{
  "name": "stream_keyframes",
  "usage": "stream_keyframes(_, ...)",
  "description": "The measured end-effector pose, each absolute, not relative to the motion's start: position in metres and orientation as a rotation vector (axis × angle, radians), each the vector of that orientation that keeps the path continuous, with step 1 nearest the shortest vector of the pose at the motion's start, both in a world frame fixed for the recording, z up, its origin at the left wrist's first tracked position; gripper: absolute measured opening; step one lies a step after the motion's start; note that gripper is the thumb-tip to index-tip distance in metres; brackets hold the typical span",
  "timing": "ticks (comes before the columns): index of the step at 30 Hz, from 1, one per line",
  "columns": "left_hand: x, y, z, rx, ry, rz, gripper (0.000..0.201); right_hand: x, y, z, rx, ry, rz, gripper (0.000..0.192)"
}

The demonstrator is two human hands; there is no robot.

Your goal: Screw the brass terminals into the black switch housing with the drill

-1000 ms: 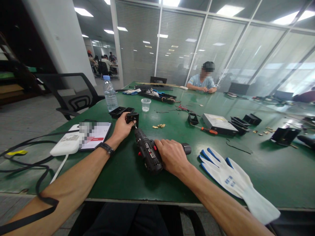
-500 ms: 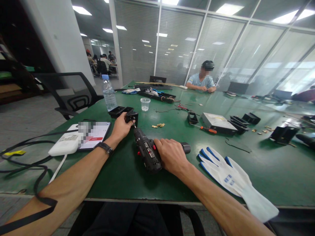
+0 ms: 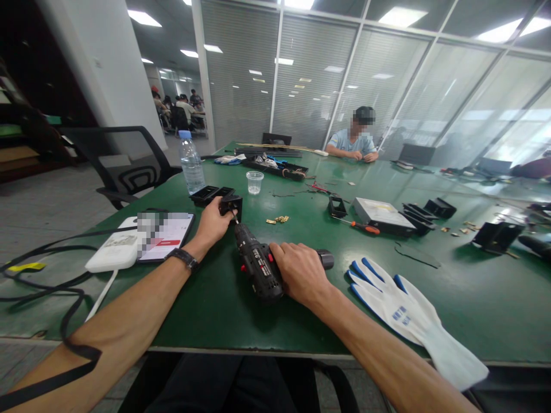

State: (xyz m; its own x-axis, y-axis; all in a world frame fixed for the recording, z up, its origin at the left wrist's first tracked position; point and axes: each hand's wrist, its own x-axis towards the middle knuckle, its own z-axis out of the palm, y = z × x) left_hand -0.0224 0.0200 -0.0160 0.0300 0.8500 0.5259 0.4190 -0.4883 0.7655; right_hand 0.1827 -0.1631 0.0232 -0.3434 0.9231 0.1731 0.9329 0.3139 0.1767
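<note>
Unchanged from earlier frame: right hand is still gripping cordless drill, fingers closed; left hand, at 11 o'clock, is still clasping black bracket on worktop.

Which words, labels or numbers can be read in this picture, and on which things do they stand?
None can be read.
Drill, in the right hand: white label, too small.
Glove: blue print, blurred.
Tablet: red band and text, partly pixelated, unreadable.
White box: grey marking, too small.
Bottle: no label legible.
Left hand holds a black part: no text visible.
</note>
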Motion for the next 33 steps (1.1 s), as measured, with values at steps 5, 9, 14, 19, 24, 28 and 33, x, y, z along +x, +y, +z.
stream_keyframes(5, -0.0230, 0.0207, -0.0169, 1.908, 1.255, 1.462, 0.037, 0.1831, -0.1635, 0.0228, -1.765, -2.512, -0.384, 0.031)
stream_keyframes(9, -0.0232, 0.0210, -0.0175, 1.930, 1.258, 1.470, 0.038, 0.1836, -0.1633, 0.0227, -1.759, -2.514, -0.380, 0.029)
stream_keyframes(14, -0.0236, 0.0204, -0.0174, 1.958, 1.283, 1.480, 0.040, 0.1837, -0.1628, 0.0226, -1.762, -2.513, -0.373, 0.028)
stream_keyframes(19, -0.0237, 0.0205, -0.0175, 1.967, 1.281, 1.490, 0.040, 0.1837, -0.1631, 0.0224, -1.754, -2.509, -0.375, 0.030)
stream_keyframes(24, -0.0243, 0.0212, -0.0184, 1.969, 1.273, 1.493, 0.039, 0.1840, -0.1626, 0.0219, -1.739, -2.504, -0.381, 0.030)
stream_keyframes(28, -0.0242, 0.0220, -0.0188, 1.958, 1.269, 1.491, 0.039, 0.1840, -0.1625, 0.0217, -1.737, -2.498, -0.388, 0.030)
stream_keyframes(33, -0.0225, 0.0212, -0.0181, 1.922, 1.269, 1.493, 0.040, 0.1845, -0.1630, 0.0209, -1.736, -2.494, -0.398, 0.029)
